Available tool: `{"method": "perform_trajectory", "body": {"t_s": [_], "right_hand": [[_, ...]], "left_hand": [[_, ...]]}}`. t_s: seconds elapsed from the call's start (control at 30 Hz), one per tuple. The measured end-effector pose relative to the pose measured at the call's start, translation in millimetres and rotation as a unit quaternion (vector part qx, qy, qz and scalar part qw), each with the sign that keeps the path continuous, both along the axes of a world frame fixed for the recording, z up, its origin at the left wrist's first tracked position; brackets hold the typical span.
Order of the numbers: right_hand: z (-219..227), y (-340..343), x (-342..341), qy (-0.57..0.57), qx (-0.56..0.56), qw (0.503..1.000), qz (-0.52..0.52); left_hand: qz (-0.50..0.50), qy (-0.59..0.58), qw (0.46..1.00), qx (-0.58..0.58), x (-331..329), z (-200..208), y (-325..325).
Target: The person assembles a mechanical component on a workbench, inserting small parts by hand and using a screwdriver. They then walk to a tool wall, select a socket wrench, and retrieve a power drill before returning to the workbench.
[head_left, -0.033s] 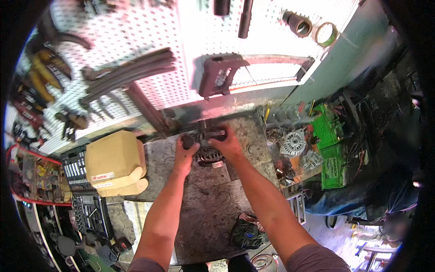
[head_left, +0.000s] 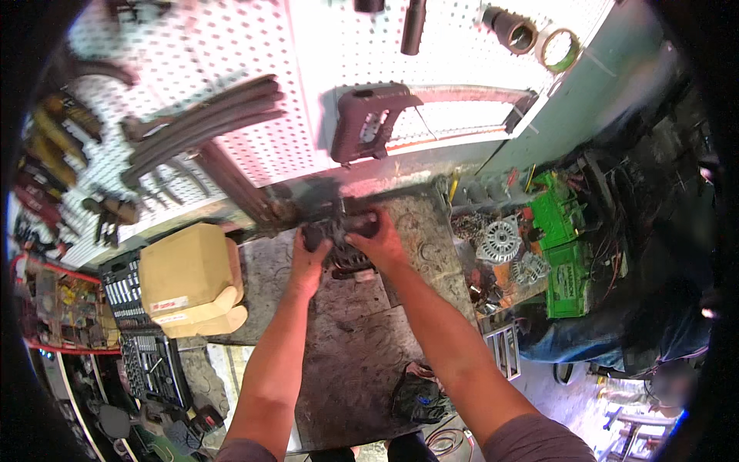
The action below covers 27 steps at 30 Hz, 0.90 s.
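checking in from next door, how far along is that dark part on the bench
Done: the dark metal part sits at the back of the workbench. In hand: left hand and right hand both grip it. Left: cannot tell; no tool is in either hand, and the hacksaw hangs on the pegboard.

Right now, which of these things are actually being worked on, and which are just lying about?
In hand:
left hand
right hand
dark metal part, gripped by both on the bench

Lying about:
cardboard box
hacksaw on the pegboard
socket set
green boxes
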State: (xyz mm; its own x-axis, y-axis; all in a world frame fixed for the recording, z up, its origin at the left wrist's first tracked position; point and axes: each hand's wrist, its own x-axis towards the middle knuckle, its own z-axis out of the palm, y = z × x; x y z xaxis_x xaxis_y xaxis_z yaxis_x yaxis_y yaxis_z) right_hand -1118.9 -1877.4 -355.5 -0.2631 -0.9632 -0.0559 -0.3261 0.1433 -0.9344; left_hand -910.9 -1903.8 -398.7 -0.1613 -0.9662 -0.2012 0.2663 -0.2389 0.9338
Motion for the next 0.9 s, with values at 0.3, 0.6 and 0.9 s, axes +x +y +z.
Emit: {"method": "perform_trajectory", "body": {"t_s": [0.3, 0.6, 0.9], "right_hand": [[22, -74, 23, 0.110, 0.117, 0.987, -0.013], [32, -82, 34, 0.167, 0.172, 0.971, 0.018], [23, -70, 34, 0.211, 0.166, 0.963, 0.037]], "left_hand": [[0.012, -0.109, 0.977, 0.181, 28, -27, -54], [0.110, -0.279, 0.953, 0.033, 35, -4, -22], [0.129, 0.438, 0.843, 0.284, 120, 103, 219]]}}
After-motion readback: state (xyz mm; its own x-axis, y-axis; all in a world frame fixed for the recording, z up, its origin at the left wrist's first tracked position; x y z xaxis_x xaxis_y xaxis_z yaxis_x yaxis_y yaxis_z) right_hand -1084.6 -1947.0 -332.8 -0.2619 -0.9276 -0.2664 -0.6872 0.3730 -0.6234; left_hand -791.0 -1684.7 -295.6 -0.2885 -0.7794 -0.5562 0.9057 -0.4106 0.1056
